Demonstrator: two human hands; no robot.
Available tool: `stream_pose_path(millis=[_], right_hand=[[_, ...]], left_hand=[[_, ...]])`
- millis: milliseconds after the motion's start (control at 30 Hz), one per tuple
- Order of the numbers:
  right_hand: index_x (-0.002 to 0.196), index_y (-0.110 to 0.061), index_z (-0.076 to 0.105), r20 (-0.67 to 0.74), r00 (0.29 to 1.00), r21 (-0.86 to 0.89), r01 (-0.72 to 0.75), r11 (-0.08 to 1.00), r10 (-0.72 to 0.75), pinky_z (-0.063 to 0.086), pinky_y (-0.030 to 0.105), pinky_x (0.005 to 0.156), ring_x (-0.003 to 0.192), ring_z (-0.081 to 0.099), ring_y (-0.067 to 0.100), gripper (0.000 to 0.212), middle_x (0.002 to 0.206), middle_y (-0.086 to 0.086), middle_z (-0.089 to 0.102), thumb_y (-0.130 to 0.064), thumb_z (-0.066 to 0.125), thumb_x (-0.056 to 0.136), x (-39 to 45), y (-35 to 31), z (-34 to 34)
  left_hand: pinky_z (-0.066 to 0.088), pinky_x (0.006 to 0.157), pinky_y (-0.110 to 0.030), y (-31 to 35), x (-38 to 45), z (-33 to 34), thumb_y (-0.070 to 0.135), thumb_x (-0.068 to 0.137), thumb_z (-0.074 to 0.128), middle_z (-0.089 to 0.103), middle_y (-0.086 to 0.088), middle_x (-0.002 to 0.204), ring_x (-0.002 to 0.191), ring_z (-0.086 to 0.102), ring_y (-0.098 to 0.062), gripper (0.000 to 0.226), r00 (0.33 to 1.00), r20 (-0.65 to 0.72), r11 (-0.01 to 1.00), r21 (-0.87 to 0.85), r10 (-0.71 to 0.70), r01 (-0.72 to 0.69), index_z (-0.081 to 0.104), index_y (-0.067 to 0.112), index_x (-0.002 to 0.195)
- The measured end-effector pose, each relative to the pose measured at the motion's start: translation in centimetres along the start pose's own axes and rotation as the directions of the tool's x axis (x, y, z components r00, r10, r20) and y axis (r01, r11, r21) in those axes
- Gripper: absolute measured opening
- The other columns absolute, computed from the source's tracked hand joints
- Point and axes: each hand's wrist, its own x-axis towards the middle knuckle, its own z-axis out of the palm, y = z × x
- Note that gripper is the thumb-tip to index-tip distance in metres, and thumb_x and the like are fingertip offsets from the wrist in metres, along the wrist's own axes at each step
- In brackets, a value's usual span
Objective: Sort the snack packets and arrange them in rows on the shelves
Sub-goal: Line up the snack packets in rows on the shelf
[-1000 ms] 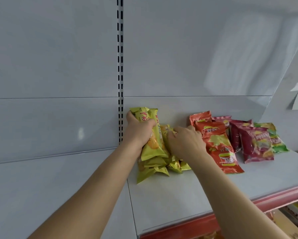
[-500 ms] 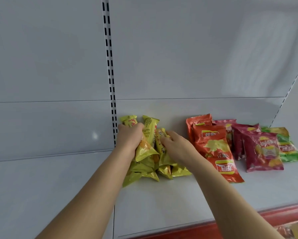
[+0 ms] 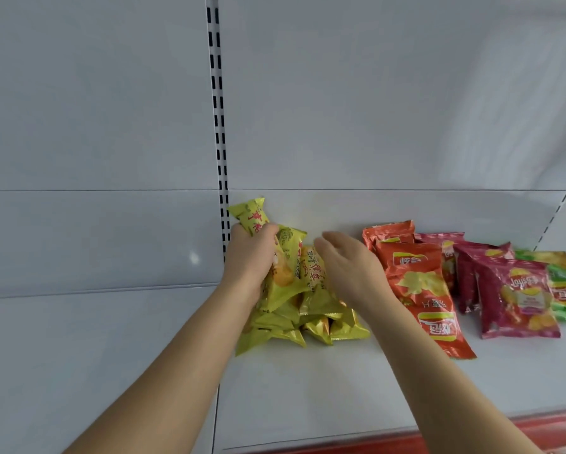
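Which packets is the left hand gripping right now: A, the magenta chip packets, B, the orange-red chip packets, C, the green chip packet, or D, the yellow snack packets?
D: the left hand has its fingers curled round the yellow snack packets by the slotted upright, while the right hand hovers open beside them, holding nothing.

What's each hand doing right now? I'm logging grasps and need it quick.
Left hand: grips a yellow snack packet on top of the yellow pile.
Right hand: open, fingers straight, holding nothing, beside the pile.
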Motion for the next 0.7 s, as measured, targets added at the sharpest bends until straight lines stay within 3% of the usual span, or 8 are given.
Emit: stream_pose_path(millis=[100, 200, 267, 333, 400, 500, 600, 700], right_hand=[[0.142, -0.039, 0.051, 0.05, 0.983, 0.085, 0.17, 0.982, -0.175, 0.049, 0.029, 0.091, 0.107, 0.062, 0.007, 0.048, 0.12, -0.015, 0.066, -0.041, 0.057, 0.094, -1.3, -1.9, -0.8], [0.142, -0.045, 0.048, 0.036, 0.961, -0.015, 0.274, 0.962, -0.274, 0.056, 0.029, 0.072, 0.074, 0.065, 0.003, 0.054, 0.087, -0.02, 0.067, -0.033, 0.061, 0.09, -1.7, -2.9, -0.9], [0.142, -0.045, 0.047, 0.003, 0.966, -0.059, 0.256, 0.965, -0.257, 0.057, 0.029, 0.066, 0.064, 0.065, 0.004, 0.054, 0.076, -0.021, 0.062, -0.036, 0.06, 0.091, -1.4, -2.9, -1.1], [0.145, -0.041, 0.046, -0.031, 0.986, -0.071, 0.159, 0.985, -0.162, 0.058, 0.032, 0.066, 0.063, 0.064, 0.007, 0.051, 0.075, -0.013, 0.064, -0.042, 0.053, 0.094, -0.8, -2.5, -1.2], [0.145, -0.036, 0.047, -0.044, 0.997, -0.095, 0.063, 0.993, -0.068, 0.055, 0.034, 0.074, 0.078, 0.067, 0.016, 0.051, 0.081, -0.003, 0.069, -0.045, 0.048, 0.095, -0.5, -1.8, -0.8], [0.14, -0.035, 0.051, 0.016, 1.0, -0.238, 0.02, 0.971, -0.017, 0.042, 0.042, 0.102, 0.123, 0.049, 0.031, 0.048, 0.122, 0.009, 0.062, -0.053, 0.042, 0.096, -0.4, -1.2, 1.0], [0.122, -0.03, 0.048, 0.196, 0.98, -0.329, 0.081, 0.941, -0.016, 0.03, 0.054, 0.112, 0.136, 0.03, 0.038, 0.032, 0.147, 0.012, 0.037, -0.046, 0.034, 0.098, -0.6, -1.1, 1.8], [0.127, -0.019, 0.038, 0.298, 0.954, -0.332, 0.102, 0.938, 0.002, 0.031, 0.057, 0.112, 0.139, 0.026, 0.047, 0.026, 0.162, 0.014, 0.014, -0.027, 0.031, 0.104, -0.8, -0.9, 1.9]], left_hand=[[0.052, 0.07, -0.034, 1.3, -0.5, 1.0, 0.043, 0.097, 0.06, 0.066, -0.005, 0.106, 0.093, 0.067, -0.02, 0.038, 0.995, 0.082, 0.999, 0.0, 0.049, -0.049, 0.053, 0.017, 0.124], [0.057, 0.093, -0.046, 2.5, -0.8, 1.8, 0.057, 0.09, 0.055, 0.07, -0.007, 0.114, 0.103, 0.07, -0.024, 0.062, 0.984, 0.171, 0.998, 0.009, 0.053, -0.055, 0.053, 0.014, 0.133], [0.049, 0.107, -0.046, 2.7, -1.2, 1.7, 0.066, 0.097, 0.039, 0.067, -0.005, 0.125, 0.117, 0.065, -0.025, 0.067, 0.969, 0.233, 0.989, 0.1, 0.082, -0.108, 0.052, 0.016, 0.14], [0.038, 0.11, -0.033, 2.1, -1.4, 1.2, 0.057, 0.108, 0.025, 0.058, -0.003, 0.14, 0.133, 0.053, -0.025, 0.061, 0.946, 0.284, 0.937, 0.257, 0.159, -0.235, 0.05, 0.018, 0.147], [0.037, 0.105, -0.029, 0.7, -1.3, 0.6, 0.04, 0.113, 0.026, 0.057, -0.005, 0.14, 0.133, 0.052, -0.028, 0.047, 0.923, 0.32, 0.825, 0.448, 0.212, -0.345, 0.058, 0.016, 0.137], [0.041, 0.107, -0.046, -1.6, -0.6, -0.1, 0.034, 0.112, 0.026, 0.061, -0.011, 0.127, 0.122, 0.055, -0.035, 0.042, 0.914, 0.365, 0.729, 0.576, 0.176, -0.37, 0.065, 0.02, 0.116], [0.041, 0.106, -0.036, -2.5, -0.9, -0.3, 0.045, 0.11, 0.028, 0.059, 0.006, 0.13, 0.124, 0.054, -0.02, 0.044, 0.937, 0.325, 0.874, 0.41, 0.126, -0.259, 0.064, 0.026, 0.128], [0.037, 0.12, -0.045, -2.8, -1.5, -0.3, 0.071, 0.1, 0.028, 0.053, 0.004, 0.15, 0.141, 0.048, -0.019, 0.067, 0.951, 0.31, 0.964, 0.249, 0.007, -0.089, 0.051, 0.034, 0.15]])
